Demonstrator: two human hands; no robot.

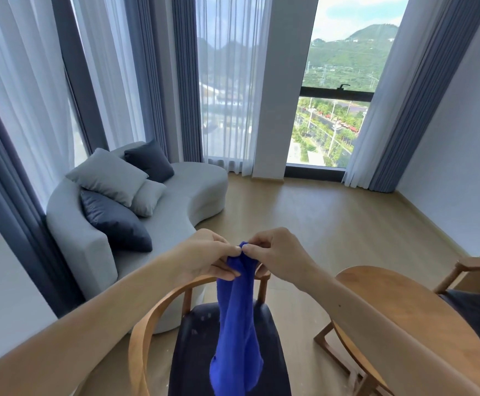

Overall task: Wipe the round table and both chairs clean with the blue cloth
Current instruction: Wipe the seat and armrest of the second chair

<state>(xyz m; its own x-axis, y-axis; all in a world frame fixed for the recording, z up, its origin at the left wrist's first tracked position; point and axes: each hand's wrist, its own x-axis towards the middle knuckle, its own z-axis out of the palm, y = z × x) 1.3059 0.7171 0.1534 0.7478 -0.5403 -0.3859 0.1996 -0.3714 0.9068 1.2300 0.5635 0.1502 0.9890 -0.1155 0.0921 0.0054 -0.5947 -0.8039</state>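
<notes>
I see my left hand [210, 254] and right hand [273, 254] together, both pinching the top edge of the bright blue fluffy cloth [236, 332], which hangs bunched in long folds over the dark-cushioned wooden chair [193, 347], left of the round wooden table [399, 298].

I am seeing one blue cloth [237, 318], two wooden chairs [158, 315] [479, 287], one round table [404, 307], one grey sofa [176, 207], five cushions [110, 176], my two hands [208, 257] [276, 254]

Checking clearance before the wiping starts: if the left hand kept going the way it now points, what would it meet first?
The left hand points right, so it would meet the right hand almost at once; both pinch the blue cloth top.
</notes>
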